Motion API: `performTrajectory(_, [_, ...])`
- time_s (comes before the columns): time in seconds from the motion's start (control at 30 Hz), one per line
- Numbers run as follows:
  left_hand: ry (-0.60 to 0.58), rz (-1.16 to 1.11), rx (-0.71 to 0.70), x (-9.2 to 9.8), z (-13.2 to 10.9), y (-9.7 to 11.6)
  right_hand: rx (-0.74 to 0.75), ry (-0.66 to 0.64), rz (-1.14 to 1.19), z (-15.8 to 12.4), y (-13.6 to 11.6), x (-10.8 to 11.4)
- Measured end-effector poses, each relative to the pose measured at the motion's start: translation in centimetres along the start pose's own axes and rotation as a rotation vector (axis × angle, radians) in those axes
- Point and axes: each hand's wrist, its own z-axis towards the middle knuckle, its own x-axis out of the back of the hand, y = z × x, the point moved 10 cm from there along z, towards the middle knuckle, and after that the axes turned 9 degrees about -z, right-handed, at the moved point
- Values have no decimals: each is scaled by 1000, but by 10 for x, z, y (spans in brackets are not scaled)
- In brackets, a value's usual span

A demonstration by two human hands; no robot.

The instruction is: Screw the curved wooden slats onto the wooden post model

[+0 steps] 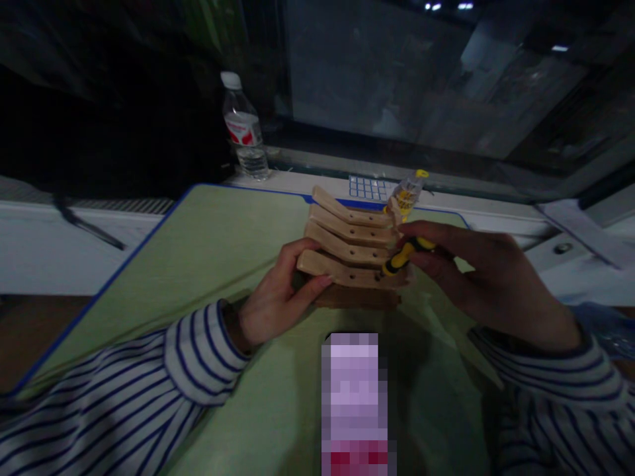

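Observation:
A wooden piece with several curved slats [347, 254] stands on the green table, and small dark holes run along the slats. My left hand [280, 291] grips the left end of the nearest slat, its thumb on the front and its fingers behind. Between the thumb and fingers of my right hand [471, 271] is a small yellow and black screwdriver [404, 256]. Its tip points down and left at the right-hand hole of the nearest slat; whether it sits in a screw there, I cannot make out.
A phone with a blurred screen [354, 396] lies on the green table [238, 238] nearest me. Behind the table, a water bottle [245, 132] stands on the sill at left. A clear bottle with yellow markings [409, 192] is behind the slats at right. A window [377, 73] borders the back.

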Motion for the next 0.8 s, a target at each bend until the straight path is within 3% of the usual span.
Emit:
performTrajectory(0.47, [7, -41, 16, 0, 0, -4, -3, 52, 64, 2, 1, -2])
performTrajectory(0.8, [-15, -11, 15, -1, 0, -5, -18, -67, 130, 1, 1, -2])
